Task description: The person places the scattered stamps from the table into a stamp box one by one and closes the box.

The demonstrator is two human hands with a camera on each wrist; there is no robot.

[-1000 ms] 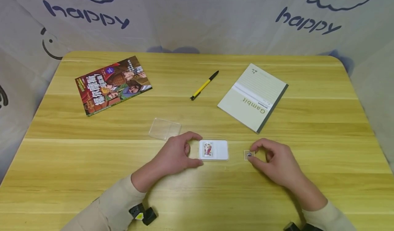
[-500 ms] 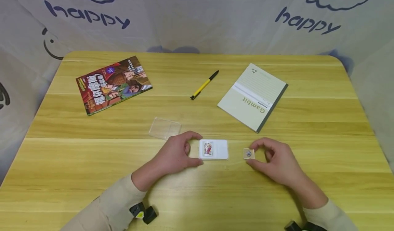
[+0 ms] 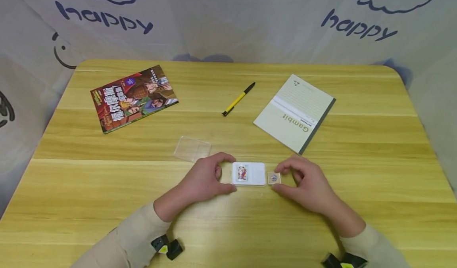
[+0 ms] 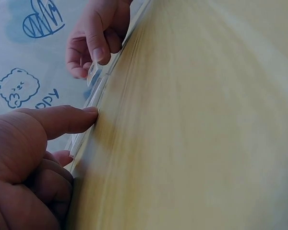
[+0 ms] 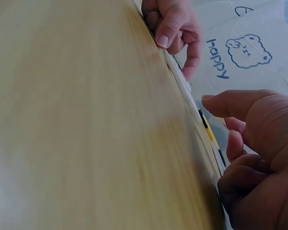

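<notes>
A flat white case (image 3: 258,174) with a clear rim lies on the table, and a small tile (image 3: 242,173) with a colourful picture sits in its left half. My left hand (image 3: 203,178) holds the case at its left end, thumb on the near edge and index finger on the far edge. Just off the case's right end, my right hand (image 3: 308,184) pinches a small clear square tile (image 3: 273,178) with a dark round mark, between thumb and index finger. In the left wrist view this tile (image 4: 91,75) is tilted beside the case's end.
A clear plastic lid (image 3: 192,148) lies behind my left hand. Farther back on the wooden table (image 3: 214,228) are a comic-style book (image 3: 133,99), a yellow and black pen (image 3: 238,99) and a pale notebook (image 3: 294,113). A printed cloth (image 3: 228,22) hangs behind the table.
My right hand has lifted the clear tile and carried it left, up to the right end of the white case. The left hand keeps its hold on the case.
</notes>
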